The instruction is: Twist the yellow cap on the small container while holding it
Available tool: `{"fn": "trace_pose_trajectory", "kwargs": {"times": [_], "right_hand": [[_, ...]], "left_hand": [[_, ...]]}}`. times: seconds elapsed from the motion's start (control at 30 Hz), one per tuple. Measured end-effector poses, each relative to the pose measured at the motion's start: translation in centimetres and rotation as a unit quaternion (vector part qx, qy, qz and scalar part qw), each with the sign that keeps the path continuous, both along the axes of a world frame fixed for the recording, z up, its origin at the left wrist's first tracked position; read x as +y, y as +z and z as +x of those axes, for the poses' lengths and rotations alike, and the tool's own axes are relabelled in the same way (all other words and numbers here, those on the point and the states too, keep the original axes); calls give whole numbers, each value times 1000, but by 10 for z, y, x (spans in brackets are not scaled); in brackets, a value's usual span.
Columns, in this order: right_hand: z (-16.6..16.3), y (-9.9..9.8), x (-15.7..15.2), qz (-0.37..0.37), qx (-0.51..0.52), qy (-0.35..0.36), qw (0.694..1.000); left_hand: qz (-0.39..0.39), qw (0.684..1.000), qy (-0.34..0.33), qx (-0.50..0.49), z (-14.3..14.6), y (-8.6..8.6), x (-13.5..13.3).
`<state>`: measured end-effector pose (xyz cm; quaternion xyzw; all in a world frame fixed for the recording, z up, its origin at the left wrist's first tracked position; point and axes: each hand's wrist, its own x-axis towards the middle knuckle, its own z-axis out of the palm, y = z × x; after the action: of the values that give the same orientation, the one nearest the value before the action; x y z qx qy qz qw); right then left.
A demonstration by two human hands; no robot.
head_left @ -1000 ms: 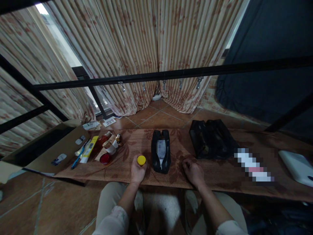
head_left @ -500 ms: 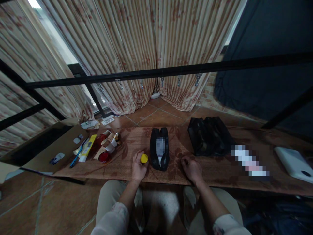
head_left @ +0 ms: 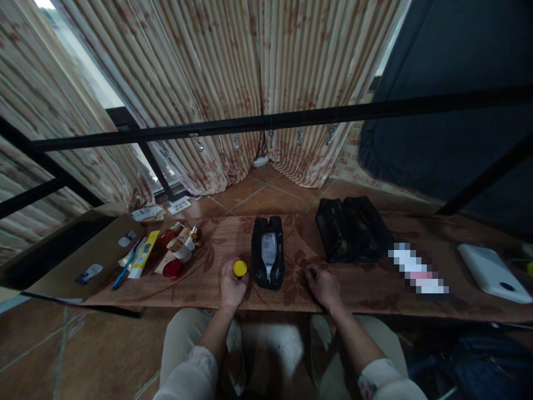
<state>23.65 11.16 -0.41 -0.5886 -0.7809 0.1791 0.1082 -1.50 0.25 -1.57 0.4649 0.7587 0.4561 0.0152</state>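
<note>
My left hand (head_left: 234,289) is wrapped round a small container with a round yellow lid (head_left: 240,268); its body is hidden by the fingers. Just to the right of it, a small black pouch (head_left: 257,261) lies on the brown patterned cloth (head_left: 225,228), its top parted, with a pale, blurred-out item inside. On the pouch's other side my right hand (head_left: 323,286) rests on the cloth. Its fingers are curled in, and I see nothing in them.
To the left are a red-lidded jar (head_left: 173,270), several small bottles, a yellow-and-white tube (head_left: 144,255), a blue toothbrush (head_left: 125,269) and a cardboard box (head_left: 70,266). At right stand a black mesh bag (head_left: 350,230) and a white device (head_left: 493,272). A black rail (head_left: 266,122) crosses beyond.
The whole view has shifted slightly, so everything appears a little further left. Both hands keep the same pose, the left one still round the yellow-lidded container.
</note>
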Motion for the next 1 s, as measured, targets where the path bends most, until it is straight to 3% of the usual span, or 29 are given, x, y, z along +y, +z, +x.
{"fn": "trace_pose_trajectory", "kwargs": {"times": [0.33, 0.5, 0.7, 1.0], "right_hand": [[-1, 6, -2, 5, 5, -9, 1000], [-2, 9, -2, -4, -3, -13, 1000], [-2, 9, -2, -9, -2, -15, 1000], [-2, 13, -3, -15, -7, -14, 1000]], "left_hand": [[-19, 999, 2, 33, 0, 3, 2], [-35, 997, 40, 61, 2, 7, 1], [-33, 995, 79, 54, 4, 5, 1], [-23, 996, 79, 41, 3, 2, 2]]}}
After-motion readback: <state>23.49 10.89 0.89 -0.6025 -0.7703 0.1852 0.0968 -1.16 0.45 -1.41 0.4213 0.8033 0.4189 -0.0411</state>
